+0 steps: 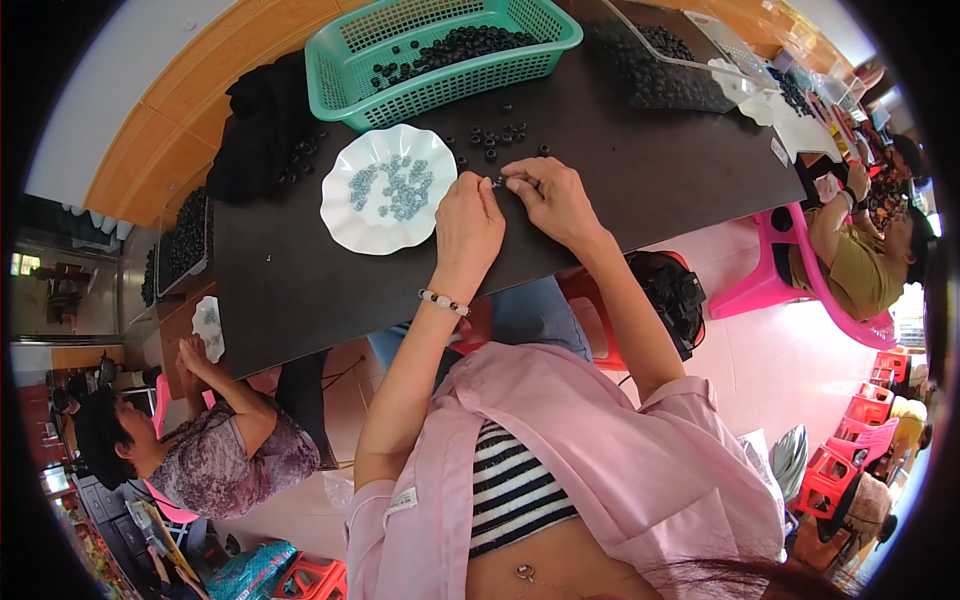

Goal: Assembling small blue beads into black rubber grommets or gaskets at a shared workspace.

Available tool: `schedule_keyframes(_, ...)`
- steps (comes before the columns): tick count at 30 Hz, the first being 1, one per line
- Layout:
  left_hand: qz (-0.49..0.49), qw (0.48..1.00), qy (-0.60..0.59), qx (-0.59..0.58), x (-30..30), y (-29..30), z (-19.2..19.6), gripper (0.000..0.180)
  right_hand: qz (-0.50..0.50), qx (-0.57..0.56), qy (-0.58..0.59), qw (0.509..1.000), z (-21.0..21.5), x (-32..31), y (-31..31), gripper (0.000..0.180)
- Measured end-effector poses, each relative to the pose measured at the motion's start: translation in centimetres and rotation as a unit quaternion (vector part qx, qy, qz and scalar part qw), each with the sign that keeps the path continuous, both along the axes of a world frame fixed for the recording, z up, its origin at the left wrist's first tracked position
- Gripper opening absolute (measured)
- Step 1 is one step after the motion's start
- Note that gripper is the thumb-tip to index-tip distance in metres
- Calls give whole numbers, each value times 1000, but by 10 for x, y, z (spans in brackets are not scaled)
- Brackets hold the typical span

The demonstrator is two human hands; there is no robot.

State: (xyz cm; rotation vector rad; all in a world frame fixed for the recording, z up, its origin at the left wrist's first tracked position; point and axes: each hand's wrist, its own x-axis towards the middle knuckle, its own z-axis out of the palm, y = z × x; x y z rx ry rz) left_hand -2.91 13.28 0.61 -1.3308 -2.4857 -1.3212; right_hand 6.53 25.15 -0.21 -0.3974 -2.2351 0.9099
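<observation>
My left hand (468, 222) and my right hand (550, 197) meet over the dark table (640, 170), fingertips pinched together on a small black ring (499, 181). A bead bracelet circles my left wrist. Just left of my hands stands a white scalloped plate (345, 220) holding several small grey-blue metal pieces (393, 187). Loose black rings (490, 136) lie scattered on the table just beyond my fingers.
A green plastic basket (340, 75) with many black rings stands at the far side. A clear tray (660, 70) of black rings sits at the right. Other people work at the table's left and right ends on pink chairs. A black cloth (262, 125) lies at the far left.
</observation>
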Motion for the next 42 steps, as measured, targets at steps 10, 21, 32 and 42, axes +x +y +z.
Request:
schedule_keyframes(10, -1, 999, -18, 40, 4, -6, -1, 15, -19, -60, -56, 996, 15, 1, -12, 18)
schedule_keyframes(21, -3, 999, -25, 43, 6, -7, -1, 14, 7, -107, -36, 994, 9, 1, -13, 16)
schedule_keyframes(32, 20, 999, -29, -32, 5, -4, -1, 26, 18, -115, -11, 993, 8, 4, -14, 11)
schedule_keyframes(42, -2, 986, -164, 19, 3, -4, 7, 26, 43, -116, 49, 991, 10, 4, -16, 10)
